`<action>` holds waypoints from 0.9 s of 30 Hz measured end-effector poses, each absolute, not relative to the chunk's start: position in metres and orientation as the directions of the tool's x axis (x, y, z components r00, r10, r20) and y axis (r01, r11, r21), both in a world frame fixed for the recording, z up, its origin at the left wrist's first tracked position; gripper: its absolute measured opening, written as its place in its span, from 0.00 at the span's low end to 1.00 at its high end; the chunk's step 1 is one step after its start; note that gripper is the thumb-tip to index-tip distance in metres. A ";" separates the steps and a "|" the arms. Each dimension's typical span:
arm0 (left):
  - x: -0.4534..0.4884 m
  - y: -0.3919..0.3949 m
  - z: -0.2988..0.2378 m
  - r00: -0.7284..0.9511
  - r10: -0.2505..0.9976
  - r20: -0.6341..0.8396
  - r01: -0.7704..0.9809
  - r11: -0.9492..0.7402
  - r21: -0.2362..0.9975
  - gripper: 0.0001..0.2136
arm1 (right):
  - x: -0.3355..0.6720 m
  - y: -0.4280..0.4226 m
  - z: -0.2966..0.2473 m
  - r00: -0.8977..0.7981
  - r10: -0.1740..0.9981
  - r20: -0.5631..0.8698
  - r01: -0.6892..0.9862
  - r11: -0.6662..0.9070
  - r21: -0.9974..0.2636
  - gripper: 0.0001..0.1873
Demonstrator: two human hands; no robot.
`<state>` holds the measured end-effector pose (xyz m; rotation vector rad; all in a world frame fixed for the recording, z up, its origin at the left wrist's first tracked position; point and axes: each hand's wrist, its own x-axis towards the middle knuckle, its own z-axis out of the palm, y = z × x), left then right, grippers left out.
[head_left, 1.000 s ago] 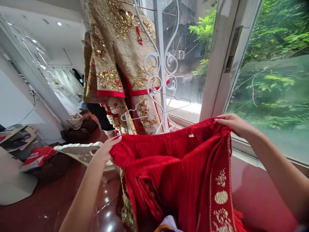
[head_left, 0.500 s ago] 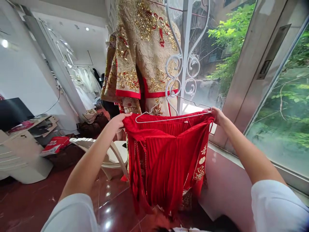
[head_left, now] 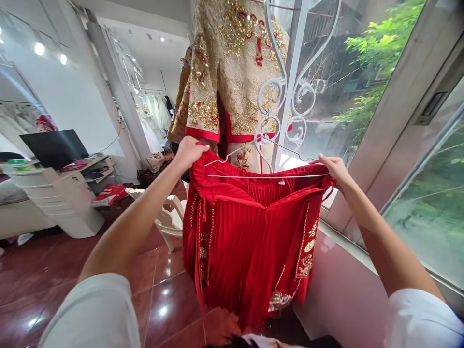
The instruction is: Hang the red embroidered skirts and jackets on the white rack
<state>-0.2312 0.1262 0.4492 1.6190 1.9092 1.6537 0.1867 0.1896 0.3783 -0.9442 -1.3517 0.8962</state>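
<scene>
A red pleated skirt [head_left: 239, 241] with gold embroidered side panels hangs in front of me, its waistband spread wide. My left hand [head_left: 192, 151] is closed on the waistband's left end. At the other end, my right hand [head_left: 334, 170] grips the waistband beside a small red tie loop. A thin wire hanger [head_left: 250, 176] runs across the waist opening, its hook up on the white scrolled metal rack [head_left: 288, 96]. The hanger's left corner goes behind or into the cloth, so its contact there is hidden. Behind the skirt hangs a gold-beaded jacket [head_left: 239, 96] with red trim.
To the right are a window frame [head_left: 402, 96] and a low pinkish wall [head_left: 333, 280]. A white plastic chair [head_left: 172, 220] stands behind my left arm. Farther left are a white drawer cabinet [head_left: 68, 203], a dark monitor [head_left: 54, 147] and a red box [head_left: 109, 195].
The view has swung left. My left hand has risen with its end of the waistband, lifting that corner higher over the hanger, and the skirt is spread wider. My right hand keeps its grip.
</scene>
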 end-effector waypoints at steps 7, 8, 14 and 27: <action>-0.131 0.061 0.380 -0.186 0.799 0.571 0.981 0.179 0.069 0.14 | 0.190 0.192 0.363 0.074 0.862 0.501 0.176 0.483 -0.857 0.31; -0.121 0.055 0.370 -0.158 0.845 0.511 0.985 0.174 0.017 0.14 | 0.191 0.194 0.363 0.055 0.861 0.505 0.186 0.488 -0.853 0.32; -0.052 0.096 0.352 0.172 0.769 0.615 0.981 -0.190 -0.038 0.16 | 0.197 0.198 0.371 -0.079 0.886 0.457 0.241 0.462 -0.854 0.36; 0.002 0.165 0.299 0.253 0.578 0.776 0.887 -0.459 0.052 0.16 | 0.285 0.200 0.432 -0.292 0.947 0.135 0.493 0.270 -0.827 0.18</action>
